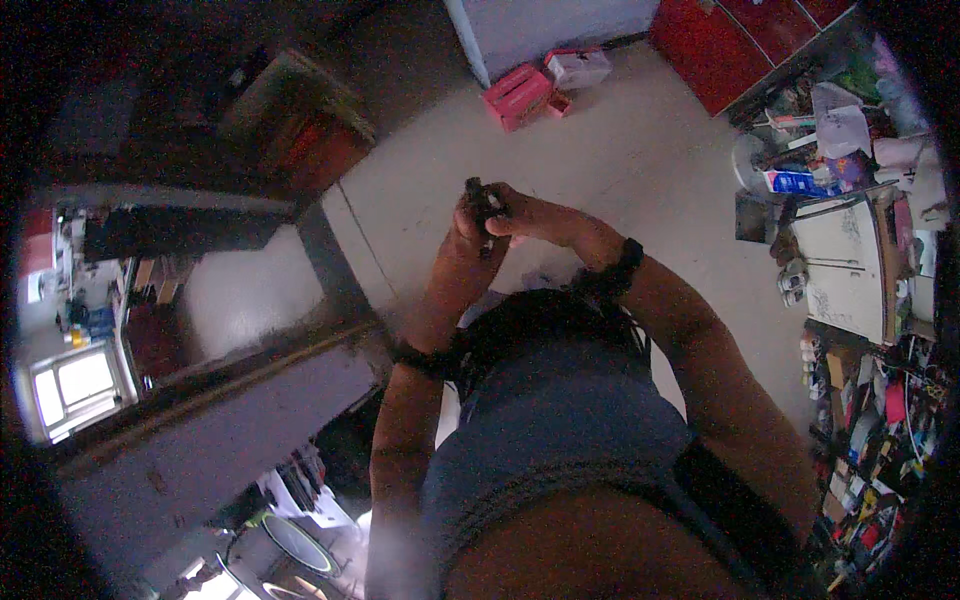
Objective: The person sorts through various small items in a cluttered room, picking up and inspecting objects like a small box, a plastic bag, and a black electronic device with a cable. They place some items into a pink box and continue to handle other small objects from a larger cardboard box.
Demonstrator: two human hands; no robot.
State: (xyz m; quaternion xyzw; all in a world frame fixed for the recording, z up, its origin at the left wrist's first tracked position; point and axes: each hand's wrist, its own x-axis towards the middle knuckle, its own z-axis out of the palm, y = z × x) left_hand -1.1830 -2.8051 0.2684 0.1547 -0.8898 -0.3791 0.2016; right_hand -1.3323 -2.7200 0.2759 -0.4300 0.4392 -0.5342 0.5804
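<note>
Both of my hands come together in front of my body, above a pale floor. A small dark object sits between them, its top end sticking up past the fingers. The dim, grainy view does not settle what it is. My left hand is wrapped round its lower part. My right hand closes on it from the other side, with the thumb laid across. Each wrist wears a dark band, the right wristband showing most plainly.
Pink boxes stand on the floor by a wall corner near red cabinets. A white cabinet and cluttered shelves line the right side. On the left are a doorway wall, a wooden box-like piece and a racket.
</note>
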